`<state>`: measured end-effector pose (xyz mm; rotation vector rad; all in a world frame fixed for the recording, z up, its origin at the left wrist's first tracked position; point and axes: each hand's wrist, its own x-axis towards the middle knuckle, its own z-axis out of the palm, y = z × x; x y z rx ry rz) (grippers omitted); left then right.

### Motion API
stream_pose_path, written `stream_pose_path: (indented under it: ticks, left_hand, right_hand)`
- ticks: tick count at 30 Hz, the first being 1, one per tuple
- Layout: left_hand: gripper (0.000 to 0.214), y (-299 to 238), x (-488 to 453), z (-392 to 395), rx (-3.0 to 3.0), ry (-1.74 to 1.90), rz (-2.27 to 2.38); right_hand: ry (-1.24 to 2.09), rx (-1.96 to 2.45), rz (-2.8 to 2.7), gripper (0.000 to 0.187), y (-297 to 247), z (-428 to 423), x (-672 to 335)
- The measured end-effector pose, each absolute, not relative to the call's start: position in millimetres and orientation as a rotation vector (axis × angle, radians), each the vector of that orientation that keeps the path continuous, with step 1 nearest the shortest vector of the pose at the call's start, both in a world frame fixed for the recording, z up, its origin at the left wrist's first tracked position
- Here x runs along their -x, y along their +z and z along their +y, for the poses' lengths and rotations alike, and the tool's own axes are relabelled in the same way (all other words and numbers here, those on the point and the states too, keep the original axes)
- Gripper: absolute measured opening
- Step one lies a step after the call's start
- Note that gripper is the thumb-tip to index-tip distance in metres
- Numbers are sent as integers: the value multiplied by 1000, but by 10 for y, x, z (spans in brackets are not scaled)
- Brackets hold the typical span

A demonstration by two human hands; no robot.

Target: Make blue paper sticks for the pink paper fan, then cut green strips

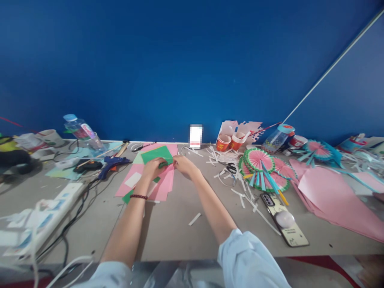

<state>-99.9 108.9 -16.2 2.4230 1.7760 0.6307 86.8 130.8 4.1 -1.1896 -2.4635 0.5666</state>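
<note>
The table (pixel 180 236) spans the lower frame, a flat base. Left of centre, pink sheets (pixel 164 191) lie beneath green paper (pixel 156 154), perhaps as backing. At its lower right edge the left hand (pixel 154 168) curls and the right hand (pixel 183 165) bunches its fingertips, likely steadying it; whether either grips, I cannot tell. Scissors (pixel 231 168) lie right of centre, within reach.

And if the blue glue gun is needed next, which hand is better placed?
Left, probably: the left hand is closer to the blue glue gun; the right hand would have to cross past it.
</note>
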Motion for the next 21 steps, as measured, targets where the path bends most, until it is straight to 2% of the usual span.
stream_pose_path:
  ticks: [13, 21]
  left_hand:
    - [29, -197, 995, 1073, -2360, 788, 1774]
    - [20, -228, 1027, 1061, -2270, 872, 1729]
  right_hand:
    - [633, 1211, -2456, 22, 380, 1245, -1108]
    - [624, 976, -2377, 15, 758, 1098, -1292]
